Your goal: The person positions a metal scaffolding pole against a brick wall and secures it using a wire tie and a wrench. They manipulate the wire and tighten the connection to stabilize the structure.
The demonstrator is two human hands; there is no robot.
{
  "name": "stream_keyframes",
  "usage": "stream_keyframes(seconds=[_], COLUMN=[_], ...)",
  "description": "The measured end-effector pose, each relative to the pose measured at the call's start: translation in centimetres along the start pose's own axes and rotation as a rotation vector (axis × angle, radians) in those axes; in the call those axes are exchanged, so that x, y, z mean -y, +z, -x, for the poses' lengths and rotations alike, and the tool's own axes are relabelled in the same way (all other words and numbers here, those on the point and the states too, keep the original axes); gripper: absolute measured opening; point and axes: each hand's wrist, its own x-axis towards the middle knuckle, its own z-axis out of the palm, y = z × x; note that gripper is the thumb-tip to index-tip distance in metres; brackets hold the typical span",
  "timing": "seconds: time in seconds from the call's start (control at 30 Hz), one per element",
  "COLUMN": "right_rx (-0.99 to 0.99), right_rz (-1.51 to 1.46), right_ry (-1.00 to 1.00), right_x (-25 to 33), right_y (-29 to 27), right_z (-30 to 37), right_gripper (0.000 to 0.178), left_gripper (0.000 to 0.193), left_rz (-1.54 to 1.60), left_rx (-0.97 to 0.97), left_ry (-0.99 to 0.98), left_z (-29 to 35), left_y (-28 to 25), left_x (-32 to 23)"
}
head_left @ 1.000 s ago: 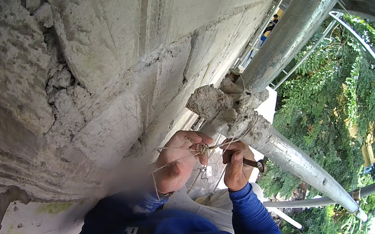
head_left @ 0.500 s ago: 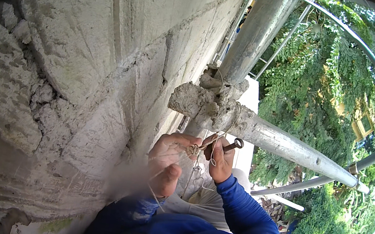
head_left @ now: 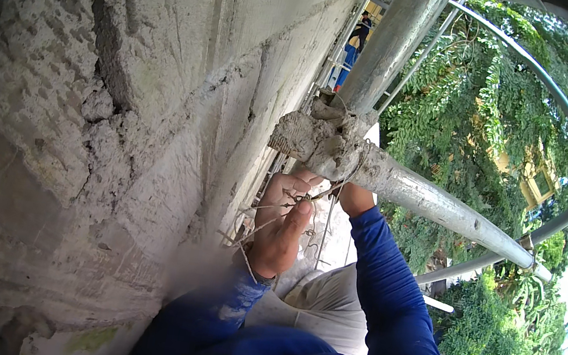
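My left hand (head_left: 279,232) pinches a knotted bundle of thin wire (head_left: 304,200) between thumb and fingers, just below the scaffold joint. Loose wire strands trail from the bundle past my wrist and hang down. Close under the horizontal pipe (head_left: 435,196), my right hand (head_left: 355,199) is curled, its fingertips hidden; a dark, thin piece shows beside it, too small to name. A loop of wire wraps round the mortar-crusted joint (head_left: 336,148), where the horizontal pipe meets the upright pipe (head_left: 397,47).
A rough concrete wall (head_left: 156,100) with a deep crack stands close on my left. Curved metal tubes (head_left: 536,61) and green trees (head_left: 470,110) are on the right. Farther off, beyond the upright pipe, a person in dark clothing (head_left: 361,31) shows beside the scaffolding.
My right hand has moved up under the horizontal pipe, and the rusty ring-ended tool it held has gone out of sight. My left hand has shifted up and right, keeping the wire.
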Motion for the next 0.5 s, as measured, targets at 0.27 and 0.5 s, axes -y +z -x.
stream_keyframes(seconds=[0.27,0.5], right_rx=[0.131,0.258], right_rz=[-0.879,-0.585], right_ry=[0.195,0.761], right_x=[6.6,-7.1], right_y=[-1.4,0.0], right_z=[-4.1,5.0], right_gripper=[0.046,0.014], left_gripper=[0.067,0.077], left_rz=[-0.292,-0.494], left_rx=[-0.083,0.114], left_ry=[0.28,-0.176], left_z=[-0.6,-0.1], left_y=[-2.3,-5.4], left_x=[2.6,7.6])
